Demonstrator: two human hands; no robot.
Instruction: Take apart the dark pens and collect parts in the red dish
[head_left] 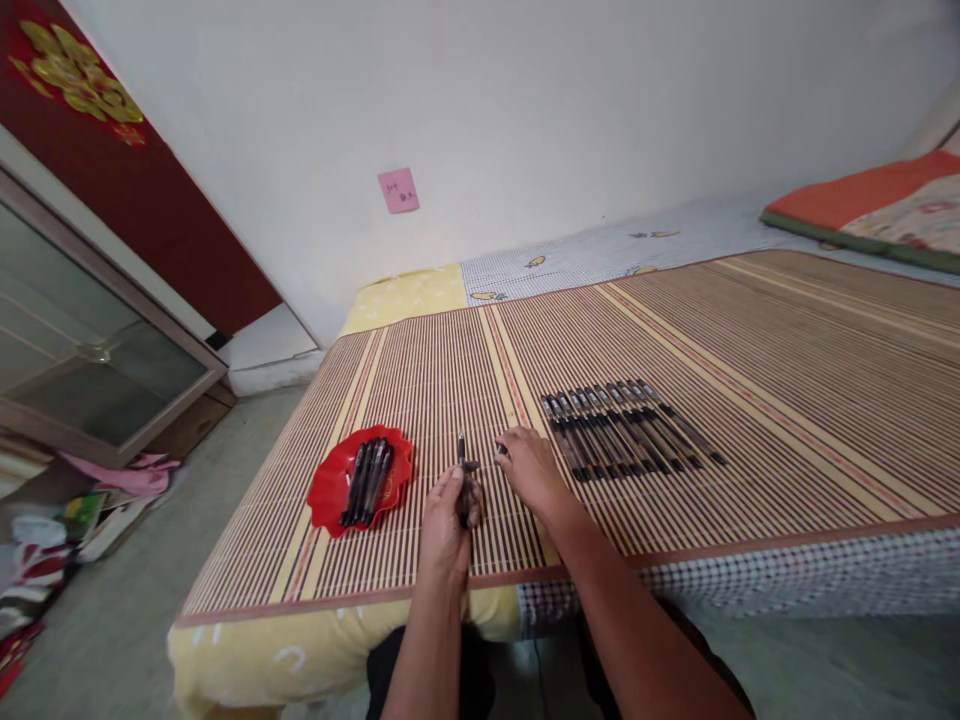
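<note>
Upright in the fingers of my left hand [448, 510] is a dark pen [461, 447], its slim pale tip pointing away from me. My right hand [534, 468] is just to the right, its thumb and fingers pinched on a small black pen cap [502, 451]. A short gap separates the two hands. Left of them, a red scalloped dish [322, 492] holds several dark pens [367, 480]. On the right, several capped pens [622, 430] lie side by side in a slanting row.
A striped bamboo mat [420, 380] covers the bed, over yellow and checked bedding [300, 655]. Folded orange bedding [862, 195] lies at the far right. A pink note [398, 190] is on the wall. A glass-fronted cabinet [97, 330] and floor clutter are at left.
</note>
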